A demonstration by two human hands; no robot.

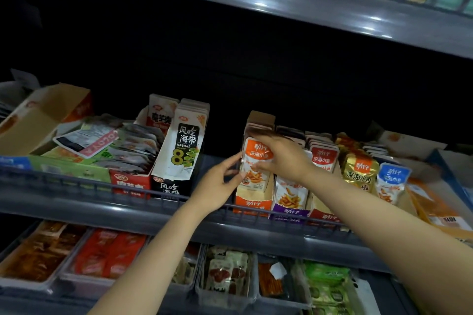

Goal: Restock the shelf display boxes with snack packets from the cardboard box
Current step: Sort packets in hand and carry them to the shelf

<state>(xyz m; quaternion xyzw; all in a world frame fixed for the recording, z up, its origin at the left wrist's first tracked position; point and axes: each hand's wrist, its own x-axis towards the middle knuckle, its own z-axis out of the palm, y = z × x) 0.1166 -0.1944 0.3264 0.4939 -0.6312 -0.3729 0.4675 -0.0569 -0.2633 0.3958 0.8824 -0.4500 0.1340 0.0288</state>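
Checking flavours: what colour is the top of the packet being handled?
Orange, with white lettering, on the packet; head view.

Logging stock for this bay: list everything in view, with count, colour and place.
orange packets: one row, orange and white, in orange display box, middle shelf
purple display box: one, purple, right of the orange one
red packets: one row, red, right of that
gold packets: one row, gold, further right
blue packets: one row, blue, furthest right
black display box: one, black, left of the hands
red display box: one, red, left of the black one
cardboard box: one, brown, far left
clear trays: several, clear, lower shelf
left hand: touches the front orange packet's left edge
right hand: holds its top
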